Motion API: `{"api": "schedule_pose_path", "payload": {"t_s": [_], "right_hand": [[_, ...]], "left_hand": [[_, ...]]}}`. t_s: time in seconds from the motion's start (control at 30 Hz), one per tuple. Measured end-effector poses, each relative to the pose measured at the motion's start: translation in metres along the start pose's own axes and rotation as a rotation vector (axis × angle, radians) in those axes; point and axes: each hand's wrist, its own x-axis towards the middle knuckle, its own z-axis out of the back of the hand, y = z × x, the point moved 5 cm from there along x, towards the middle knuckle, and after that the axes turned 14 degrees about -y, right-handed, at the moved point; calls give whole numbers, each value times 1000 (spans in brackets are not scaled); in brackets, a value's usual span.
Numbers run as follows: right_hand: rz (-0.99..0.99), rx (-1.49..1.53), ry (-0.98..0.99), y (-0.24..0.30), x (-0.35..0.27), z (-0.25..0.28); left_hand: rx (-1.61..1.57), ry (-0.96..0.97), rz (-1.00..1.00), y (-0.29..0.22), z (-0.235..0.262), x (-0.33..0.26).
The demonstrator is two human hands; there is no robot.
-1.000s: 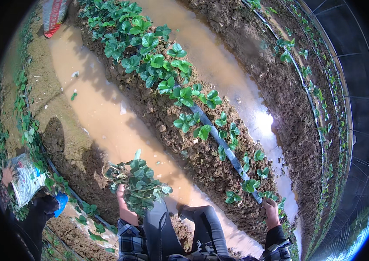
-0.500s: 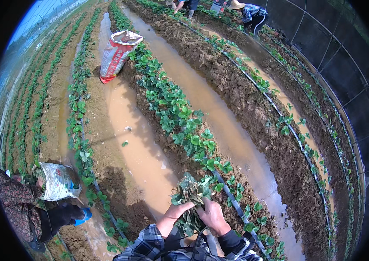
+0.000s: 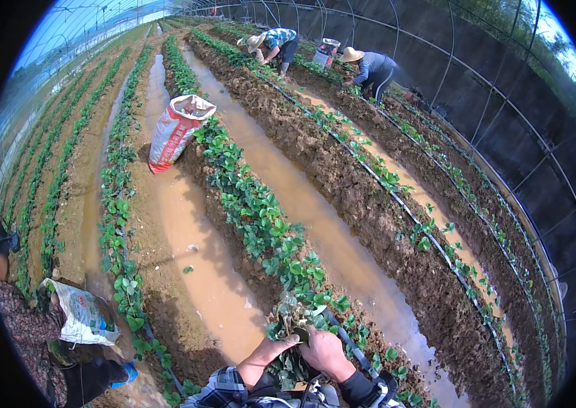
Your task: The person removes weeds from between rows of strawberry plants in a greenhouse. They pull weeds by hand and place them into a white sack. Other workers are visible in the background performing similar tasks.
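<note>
Both of my hands meet low in the picture around a bunch of green leafy seedlings [image 3: 292,325]. My left hand [image 3: 276,347] grips the bunch from the left and below. From the right, my right hand [image 3: 327,352] closes over the stems. The bunch hangs above a raised soil bed [image 3: 260,272] planted with a row of leafy plants [image 3: 254,204]. Plaid sleeves cover my forearms.
Muddy water fills the furrows [image 3: 193,258] on both sides of the bed. A red and white sack [image 3: 176,129] stands further up the row. A person [image 3: 36,333] crouches at the left with a white bag [image 3: 84,316]. Two people in hats [image 3: 362,68] bend over far beds.
The view has lifted from the ground at my feet to look up the rows. My right hand came from the right bed to join the left on the seedling bunch.
</note>
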Motion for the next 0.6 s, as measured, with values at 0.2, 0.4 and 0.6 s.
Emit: {"api": "schedule_pose_path", "payload": {"t_s": [0.2,0.4,0.6], "right_hand": [[-72,180,15,26,30,-1],[275,-53,-39,87,24,-2],[481,167,-22,135,18,-10]], "left_hand": [[40,43,9,-41,13,-16],[98,-272,-219,-42,52,-27],[-257,-405,-29,-18,121,-48]]}}
